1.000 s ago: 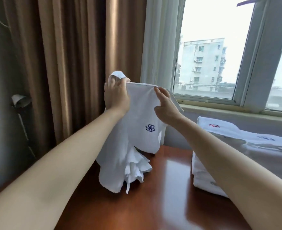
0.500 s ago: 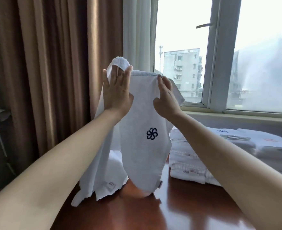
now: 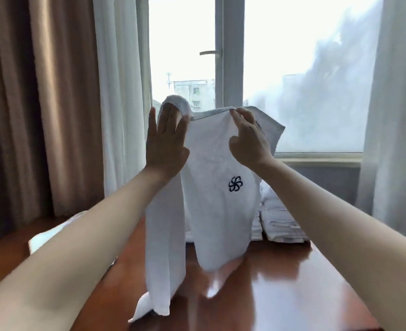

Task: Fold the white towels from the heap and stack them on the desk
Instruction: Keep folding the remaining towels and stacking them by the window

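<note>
Two hands hold one white towel up over the bench. The left hand is flat and wide open, its fingers straight and pointing to 12 o'clock. The towel's top fold is looped over its middle fingertips, so it carries the cloth without curling round it. The right hand, at 3 o'clock of the left and apart from it, has curled fingers and pinches the top hem.

The towel hangs in two parts. One is a broad panel with a dark pinwheel emblem; I cannot tell whether its rounded lower edge brushes the bench or hangs just above it. The other is a narrow strip at 7 o'clock whose end lies on the wood.

From 4 to 6 o'clock of the towel a wide stretch of glossy red-brown bench shows, reflecting the daylight. At 3 o'clock, behind the panel, a stack of folded towels sits on the bench below the sill. At 9 o'clock, partly hidden by the left forearm, lies more white cloth. Behind stand a window, a brown curtain at 10 o'clock and a sheer white curtain beside it.
</note>
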Demonstrator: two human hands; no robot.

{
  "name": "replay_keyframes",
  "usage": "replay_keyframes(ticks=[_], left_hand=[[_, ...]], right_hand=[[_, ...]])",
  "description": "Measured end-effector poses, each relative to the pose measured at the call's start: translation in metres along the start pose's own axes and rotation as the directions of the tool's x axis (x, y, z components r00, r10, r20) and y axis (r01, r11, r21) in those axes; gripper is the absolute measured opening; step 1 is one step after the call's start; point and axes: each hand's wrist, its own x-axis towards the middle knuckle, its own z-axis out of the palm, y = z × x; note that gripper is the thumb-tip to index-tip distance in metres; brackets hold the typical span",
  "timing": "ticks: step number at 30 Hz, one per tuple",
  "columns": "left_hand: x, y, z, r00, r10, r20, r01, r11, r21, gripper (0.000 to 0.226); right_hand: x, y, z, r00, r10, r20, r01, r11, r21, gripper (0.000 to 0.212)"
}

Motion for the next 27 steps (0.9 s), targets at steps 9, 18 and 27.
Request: replay_keyframes(ticks=[9,18,27], left_hand=[[-0.088,0.080,0.022,0.980,0.182,0.080,-0.144,0.927,-0.346,0.011],[-0.139,0.129,0.061,0.338,0.314,0.887,0.251,0.878,-0.407,0.029],[-0.125,0.160,0.085,0.496,0.265,0.827,0.260,0.863,-0.432,0.034]], right_hand=[[-0.076,0.066,-0.005,0.928,0.299,0.221,-0.256,0.945,-0.204,0.021],[-0.158,0.137,0.039,0.434,0.483,0.761,-0.474,0.840,-0.263,0.024],[-0.187,0.180,0.066,0.600,0.439,0.669,-0.459,0.874,-0.162,0.041]])
